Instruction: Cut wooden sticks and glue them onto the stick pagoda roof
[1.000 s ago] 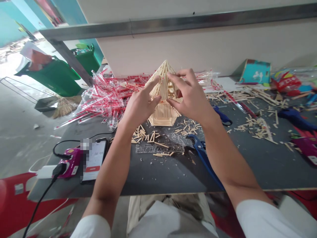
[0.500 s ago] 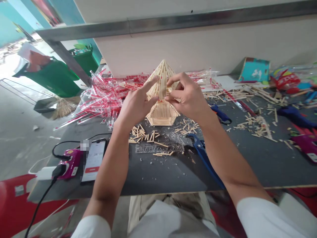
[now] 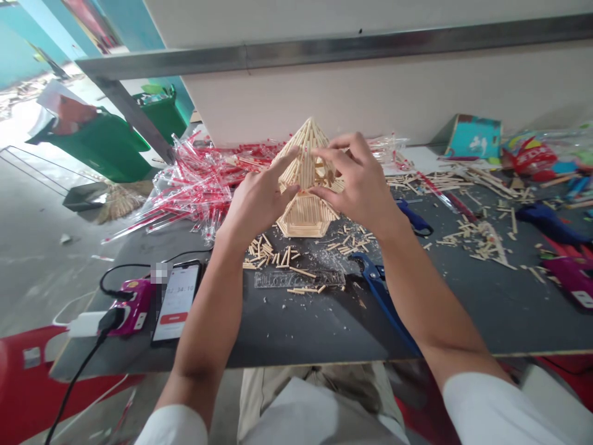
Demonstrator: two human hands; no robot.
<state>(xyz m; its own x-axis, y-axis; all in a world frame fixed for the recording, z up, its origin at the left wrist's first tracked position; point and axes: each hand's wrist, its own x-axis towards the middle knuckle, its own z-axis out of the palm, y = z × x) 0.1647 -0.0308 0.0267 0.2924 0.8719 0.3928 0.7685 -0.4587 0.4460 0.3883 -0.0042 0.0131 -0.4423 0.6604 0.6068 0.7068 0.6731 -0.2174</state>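
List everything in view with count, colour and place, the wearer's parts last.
Stick model: one, pale wood, centre
Stick pieces: many, pale, around model
Ruler: one, clear, before model
Wrappers: many, clear and red, left
Phone: one, black, left
Power strip: one, magenta, beside phone
Adapter: one, white, far left
Tools: three, blue, right
Unclear block: one, magenta, far right
Packets: some, multicoloured, far right
Panel: one, teal, back right
Bins: two, green, left floor
Broom: one, straw-coloured, by bins
Dustpan: one, dark, by broom
Rail: one, grey, behind table
Table: one, dark grey, underneath
Chair: one, red, lower left
Left hand: one, bare, model's left
Right hand: one, bare, model's right
Sleeves: two, white, lower corners
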